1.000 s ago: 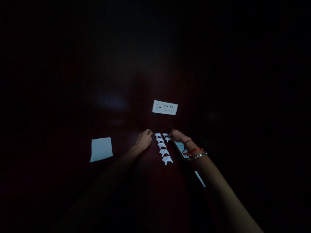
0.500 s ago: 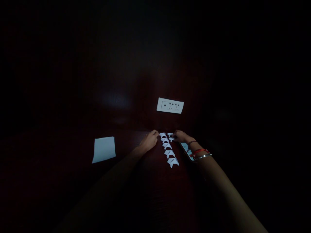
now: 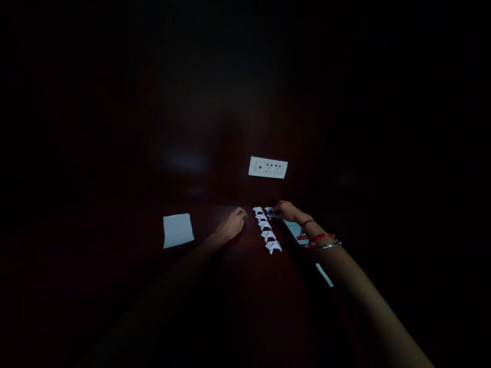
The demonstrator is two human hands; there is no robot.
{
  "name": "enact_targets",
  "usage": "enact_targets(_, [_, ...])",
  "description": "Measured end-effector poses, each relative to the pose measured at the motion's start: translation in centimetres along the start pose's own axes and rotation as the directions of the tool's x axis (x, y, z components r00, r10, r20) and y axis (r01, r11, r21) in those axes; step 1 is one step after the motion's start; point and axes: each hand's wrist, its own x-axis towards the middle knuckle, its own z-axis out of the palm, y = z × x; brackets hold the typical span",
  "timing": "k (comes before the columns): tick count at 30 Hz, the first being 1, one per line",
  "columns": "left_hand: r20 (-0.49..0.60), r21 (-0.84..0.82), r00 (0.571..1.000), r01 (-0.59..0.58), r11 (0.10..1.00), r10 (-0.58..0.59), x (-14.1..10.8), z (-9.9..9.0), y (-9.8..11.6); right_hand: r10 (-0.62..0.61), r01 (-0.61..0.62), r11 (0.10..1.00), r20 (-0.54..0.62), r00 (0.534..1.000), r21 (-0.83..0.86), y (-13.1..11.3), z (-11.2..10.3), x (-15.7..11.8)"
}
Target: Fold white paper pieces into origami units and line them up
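A column of several small white folded paper pieces (image 3: 264, 225) runs toward me on the dark red table. A shorter second column of folded paper (image 3: 268, 209) begins at its far right. There, my right hand (image 3: 287, 210) has its fingers closed at the edge of the nearer folded paper piece (image 3: 271, 215), partly covering it. To the left of the long column my left hand (image 3: 232, 224) rests on the table, fingers loosely bent and apart from the paper, holding nothing. Bracelets circle my right wrist.
A phone (image 3: 295, 232) with a lit screen lies under my right wrist. White paper sheets (image 3: 178, 231) lie on the left. A narrow pale strip (image 3: 324, 275) shows beside my right forearm. A socket panel (image 3: 267, 167) is on the wall behind. The surroundings are very dark.
My left hand has drawn slightly left, away from the folded pieces. My right hand stays at the second column. The view has shifted a little, and the pale strip by my right forearm now shows.
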Motion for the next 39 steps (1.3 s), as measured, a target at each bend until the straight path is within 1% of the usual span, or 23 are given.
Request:
enact_targets(3, [0.022, 0.026, 1.0, -0.007, 1.0, 0.006, -2.7, -2.6, -0.5, -0.056, 0.057, 0.998, -0.054, 0.997, 0.027, -3.0, -1.4, -0.8])
enact_targets(6, [0.032, 0.055, 0.999, 0.023, 0.998, -0.024, -6.3, -6.0, -2.0, -0.144, 0.15, 0.987, -0.092, 0.985, 0.061, -7.3, -2.2, -1.0])
enact_targets(9, [0.035, 0.085, 0.996, 0.075, 0.994, -0.078, -10.7, -9.6, -4.4, -0.233, 0.242, 0.965, -0.102, 0.967, 0.096, -12.4, -1.7, -0.4])
enact_targets(12, [0.028, 0.112, 0.988, 0.145, 0.983, -0.149, -14.9, -12.5, -7.1, -0.308, 0.319, 0.937, -0.097, 0.947, 0.14, -17.5, -0.4, 1.0])
enact_targets(15, [0.015, 0.13, 0.977, 0.21, 0.969, -0.214, -17.7, -14.0, -8.8, -0.342, 0.36, 0.916, -0.126, 0.931, 0.174, -21.8, 1.0, 2.7])
enact_targets(18, [-0.006, 0.136, 0.968, 0.249, 0.959, -0.251, -18.6, -14.3, -9.4, -0.349, 0.377, 0.905, -0.165, 0.923, 0.197, -24.7, 1.9, 4.1])
enact_targets(20, [0.007, 0.133, 0.968, 0.247, 0.96, -0.251, -18.6, -14.2, -9.3, -0.352, 0.385, 0.899, -0.178, 0.919, 0.209, -25.8, 2.2, 4.8])
enact_targets(22, [0.029, 0.128, 0.97, 0.235, 0.964, -0.241, -18.5, -14.1, -9.2, -0.364, 0.398, 0.89, -0.177, 0.914, 0.222, -26.2, 2.3, 5.4])
enact_targets(30, [0.082, 0.11, 0.973, 0.206, 0.972, -0.215, -18.4, -13.9, -9.5, -0.441, 0.461, 0.852, -0.136, 0.887, 0.249, -25.5, 2.3, 7.1])
enact_targets(34, [0.089, 0.113, 0.973, 0.202, 0.973, -0.212, -18.3, -13.9, -9.4, -0.438, 0.455, 0.855, -0.123, 0.89, 0.25, -25.6, 2.2, 7.3])
enact_targets(39, [0.091, 0.113, 0.976, 0.186, 0.976, -0.196, -18.2, -14.0, -9.1, -0.408, 0.422, 0.878, -0.107, 0.907, 0.227, -26.0, 1.6, 6.8])
